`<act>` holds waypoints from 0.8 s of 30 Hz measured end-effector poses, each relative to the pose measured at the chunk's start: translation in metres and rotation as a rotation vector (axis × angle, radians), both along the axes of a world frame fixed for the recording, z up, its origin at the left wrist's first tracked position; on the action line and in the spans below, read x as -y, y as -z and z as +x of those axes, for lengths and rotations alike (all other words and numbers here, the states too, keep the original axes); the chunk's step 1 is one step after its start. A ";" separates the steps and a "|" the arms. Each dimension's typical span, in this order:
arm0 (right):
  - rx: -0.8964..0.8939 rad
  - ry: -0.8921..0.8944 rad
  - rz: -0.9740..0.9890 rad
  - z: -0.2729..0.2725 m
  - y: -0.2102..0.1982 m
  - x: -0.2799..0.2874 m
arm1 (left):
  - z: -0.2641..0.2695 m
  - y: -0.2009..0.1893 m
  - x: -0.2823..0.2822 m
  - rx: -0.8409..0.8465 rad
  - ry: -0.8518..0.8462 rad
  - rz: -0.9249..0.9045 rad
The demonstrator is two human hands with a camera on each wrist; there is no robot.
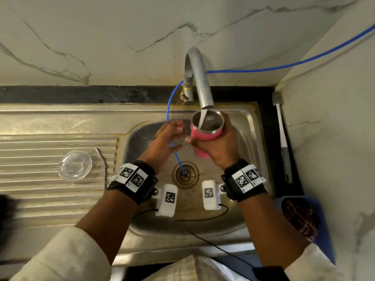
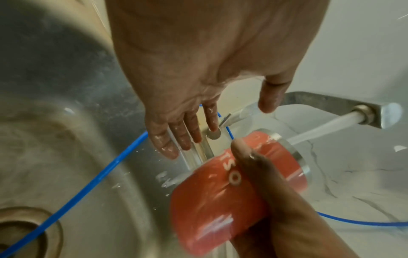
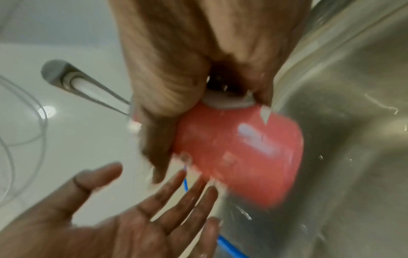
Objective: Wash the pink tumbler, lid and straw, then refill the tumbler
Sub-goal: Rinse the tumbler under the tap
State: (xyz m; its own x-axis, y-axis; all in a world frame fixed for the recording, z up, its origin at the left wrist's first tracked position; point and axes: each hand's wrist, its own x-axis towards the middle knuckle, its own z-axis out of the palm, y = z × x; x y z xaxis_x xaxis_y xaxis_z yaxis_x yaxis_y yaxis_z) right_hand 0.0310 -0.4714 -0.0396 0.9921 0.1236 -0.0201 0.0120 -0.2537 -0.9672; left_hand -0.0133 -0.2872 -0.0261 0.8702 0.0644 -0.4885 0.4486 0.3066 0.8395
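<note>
Two hands over the sink [image 1: 246, 120] rn, tap [image 1: 199, 78] running. Right hand [image 1: 218, 151] has its grip wrapped round the pink tumbler [image 1: 205, 132], held tilted w/ the open mouth right under the spout, so the stream goes straight into the steel inside. Left hand [image 1: 162, 142] has an open grip, fingers spread and wet, holding nothing, just beside the tumbler but not touching it afaict.

Clear lid [image 1: 74, 165] sits on the ribbed drainboard to the left, well apart from the basin. Straw: there's a thin bent thing just right of the lid, prob that, but too hard to say. Bottle brush [image 1: 283, 138] lies on the dark desk strip to the right of the sink. Thin blue tube [image 1: 176, 153] runs down into the drain.

Step imo = rinsing/washing the tumbler body, early-ish, since the lid looks untouched over there. No soap visible, can't tell if this is a first rinse or the last.

Next move prob needs the left hand to come in and rub the inside or steady the base, then tip the water out. Wet steel + wet fingers = slippy, so firm hold.
</note>
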 end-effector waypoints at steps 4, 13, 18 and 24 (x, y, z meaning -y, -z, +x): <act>-0.045 -0.064 -0.048 0.001 0.011 0.010 | -0.008 0.001 -0.013 0.008 -0.023 0.087; -0.046 -0.120 -0.046 0.000 0.022 -0.005 | -0.022 0.012 -0.007 -0.022 0.032 0.235; -0.008 -0.115 -0.058 -0.003 0.018 -0.005 | -0.018 0.014 -0.014 -0.021 -0.008 0.313; -0.021 -0.173 -0.058 -0.010 0.016 -0.004 | 0.011 -0.007 -0.021 0.112 -0.094 0.350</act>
State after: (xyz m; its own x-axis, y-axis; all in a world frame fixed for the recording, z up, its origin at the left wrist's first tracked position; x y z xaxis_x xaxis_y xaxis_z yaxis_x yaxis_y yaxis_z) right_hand 0.0206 -0.4676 -0.0551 0.9555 0.2901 -0.0527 0.0401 -0.3048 -0.9516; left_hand -0.0026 -0.2660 -0.0190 0.8994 0.2924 -0.3250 0.3316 0.0281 0.9430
